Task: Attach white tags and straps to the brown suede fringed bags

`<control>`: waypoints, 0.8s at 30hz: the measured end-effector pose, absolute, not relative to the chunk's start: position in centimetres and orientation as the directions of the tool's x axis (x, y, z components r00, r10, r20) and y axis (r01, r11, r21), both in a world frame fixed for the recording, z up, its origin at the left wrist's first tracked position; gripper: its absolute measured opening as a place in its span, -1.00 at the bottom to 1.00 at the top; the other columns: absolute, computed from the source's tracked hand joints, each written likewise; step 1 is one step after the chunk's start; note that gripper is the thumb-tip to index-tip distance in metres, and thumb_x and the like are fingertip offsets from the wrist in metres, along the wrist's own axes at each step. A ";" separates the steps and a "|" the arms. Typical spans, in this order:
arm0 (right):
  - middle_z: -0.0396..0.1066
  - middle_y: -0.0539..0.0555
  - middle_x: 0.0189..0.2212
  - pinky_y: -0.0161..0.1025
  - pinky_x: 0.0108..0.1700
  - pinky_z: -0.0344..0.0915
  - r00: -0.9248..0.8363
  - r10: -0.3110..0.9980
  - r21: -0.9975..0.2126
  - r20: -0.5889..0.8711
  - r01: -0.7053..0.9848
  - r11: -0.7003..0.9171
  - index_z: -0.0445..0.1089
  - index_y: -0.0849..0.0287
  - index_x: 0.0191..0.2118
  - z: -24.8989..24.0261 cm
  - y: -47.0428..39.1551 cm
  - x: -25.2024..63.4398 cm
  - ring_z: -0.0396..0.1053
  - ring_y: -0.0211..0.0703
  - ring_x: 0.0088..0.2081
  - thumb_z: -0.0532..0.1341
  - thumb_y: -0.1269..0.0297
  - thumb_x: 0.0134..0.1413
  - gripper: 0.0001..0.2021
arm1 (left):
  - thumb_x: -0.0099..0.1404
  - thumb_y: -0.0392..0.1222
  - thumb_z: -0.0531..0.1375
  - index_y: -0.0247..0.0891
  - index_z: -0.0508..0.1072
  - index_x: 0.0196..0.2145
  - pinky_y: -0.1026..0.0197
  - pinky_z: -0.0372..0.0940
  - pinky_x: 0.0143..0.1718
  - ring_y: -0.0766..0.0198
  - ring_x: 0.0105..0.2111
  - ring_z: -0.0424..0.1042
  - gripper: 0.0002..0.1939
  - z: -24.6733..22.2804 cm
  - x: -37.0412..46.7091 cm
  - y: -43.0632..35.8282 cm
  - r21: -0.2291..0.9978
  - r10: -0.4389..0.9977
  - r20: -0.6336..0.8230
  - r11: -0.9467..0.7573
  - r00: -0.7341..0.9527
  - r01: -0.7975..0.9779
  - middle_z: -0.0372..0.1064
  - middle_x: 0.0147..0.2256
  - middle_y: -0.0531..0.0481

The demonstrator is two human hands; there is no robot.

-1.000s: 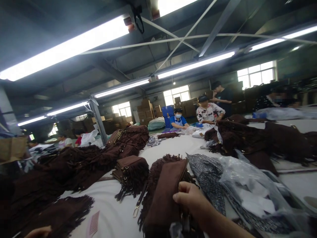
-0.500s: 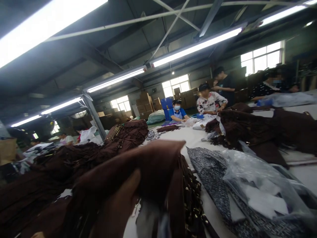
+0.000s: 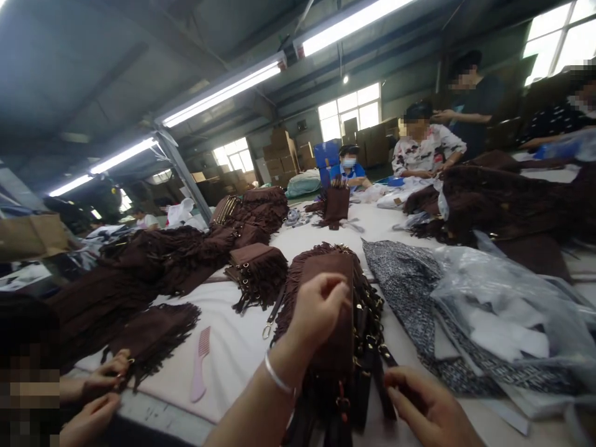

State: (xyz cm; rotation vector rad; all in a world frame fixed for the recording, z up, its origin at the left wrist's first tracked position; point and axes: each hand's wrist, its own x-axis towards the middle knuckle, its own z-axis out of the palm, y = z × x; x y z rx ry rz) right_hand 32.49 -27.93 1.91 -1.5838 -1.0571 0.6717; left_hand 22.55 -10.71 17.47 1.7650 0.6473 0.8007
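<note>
At the far left, a co-worker's hands (image 3: 105, 382) handle the edge of a fringed brown piece (image 3: 153, 338), with a loose brown heap (image 3: 153, 264) behind it. A pink comb (image 3: 200, 366) lies beside that piece on the white worktop (image 3: 228, 347), and then comes a neat small stack (image 3: 256, 254) of fringed pouches with metal rings. In the middle, the left hand (image 3: 321, 307) is over the main pouch stack (image 3: 328, 264), directly before the person; its grip is curled, fingertips near the thumb, and I cannot tell whether it pinches anything. Dark straps (image 3: 361, 397) with gold-coloured clasps spill from the stack's right side. There the right hand (image 3: 421, 397) has thumb and forefinger close at a strap's edge, though whether that grip pinches it is unclear. Further right lie grey speckled fabric (image 3: 403, 273) and a clear bag (image 3: 503, 310). Work looks partway: two stacks appear ordered, their straps hang loose, and the left heap seems unsorted.
</note>
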 end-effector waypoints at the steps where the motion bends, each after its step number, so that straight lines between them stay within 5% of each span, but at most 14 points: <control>1: 0.53 0.11 -0.27 -0.26 -0.17 0.39 0.442 0.884 -0.940 0.149 0.340 -0.012 0.52 0.07 -0.22 2.1 -27.4 32.4 0.45 -0.01 -0.22 0.20 0.07 0.10 -0.76 | 0.25 -0.09 0.22 -0.34 0.50 -0.24 0.29 0.27 -0.44 0.31 -0.49 0.43 -0.75 15.1 20.2 -12.4 0.980 0.752 0.106 -0.190 0.651 0.059 0.47 -0.44 -0.05; 4: 0.48 0.14 -0.14 -0.17 -0.01 0.33 0.381 0.881 -0.849 0.280 0.527 0.042 0.47 0.08 -0.07 2.7 -25.6 31.9 0.41 -0.01 -0.09 0.16 0.27 0.12 -0.73 | 0.19 0.08 0.25 -0.33 0.45 -0.33 0.32 0.17 -0.59 0.36 -0.63 0.33 -0.63 8.9 14.6 -16.6 0.964 0.693 -0.262 0.221 0.672 0.148 0.38 -0.56 0.02; 6: 0.45 0.16 -0.14 -0.12 0.02 0.30 0.315 0.893 -0.762 0.321 0.645 0.047 0.47 0.12 -0.12 3.0 -24.7 31.4 0.39 -0.01 -0.07 0.10 0.40 0.10 -0.73 | 0.07 0.17 0.31 -0.32 0.43 -0.37 0.33 0.13 -0.61 0.36 -0.65 0.32 -0.55 5.8 12.7 -18.3 0.920 0.644 -0.379 0.340 0.665 0.195 0.38 -0.58 0.03; 10: 0.47 0.11 -0.32 -0.13 -0.10 0.28 0.312 0.905 -0.644 0.288 0.763 -0.057 0.43 0.13 -0.35 4.3 -25.3 30.8 0.40 -0.02 -0.20 0.08 0.45 0.06 -0.81 | -0.04 0.27 0.35 -0.34 0.45 -0.37 0.32 0.14 -0.56 0.34 -0.62 0.35 -0.44 3.0 12.0 -19.5 0.913 0.593 -0.372 0.372 0.714 0.166 0.40 -0.58 -0.01; 16: 0.53 0.06 -0.38 -0.27 -0.33 0.24 0.296 0.939 -0.737 0.172 0.672 -0.076 0.46 0.06 -0.25 5.0 -28.3 29.1 0.44 -0.12 -0.36 0.04 0.17 0.28 -0.75 | 0.02 0.33 0.29 -0.35 0.51 -0.21 0.23 0.29 -0.39 0.14 -0.31 0.48 -0.35 3.6 14.9 -19.4 0.924 0.685 -0.287 0.383 0.670 0.005 0.50 -0.31 -0.19; 21: 0.52 0.17 -0.45 -0.27 -0.44 0.18 0.076 0.890 -0.367 0.449 0.924 0.105 0.49 0.16 -0.11 2.1 -29.7 28.3 0.39 -0.11 -0.48 0.12 0.26 0.18 -0.74 | -0.08 0.28 0.38 -0.36 0.50 -0.32 0.24 0.29 -0.46 0.25 -0.51 0.43 -0.38 3.3 17.7 -19.3 0.836 0.684 -0.356 0.537 0.637 -0.110 0.49 -0.47 -0.08; 24: 0.44 0.12 -0.49 -0.30 -0.39 0.19 0.133 0.887 -0.234 0.443 0.972 -0.029 0.49 0.13 -0.26 2.9 -30.9 31.4 0.37 -0.15 -0.46 0.04 0.34 0.25 -0.75 | -0.20 0.23 0.45 -0.32 0.47 -0.41 0.28 0.28 -0.52 0.26 -0.56 0.43 -0.41 2.6 17.9 -18.5 0.814 0.711 -0.416 0.569 0.568 -0.116 0.38 -0.60 0.06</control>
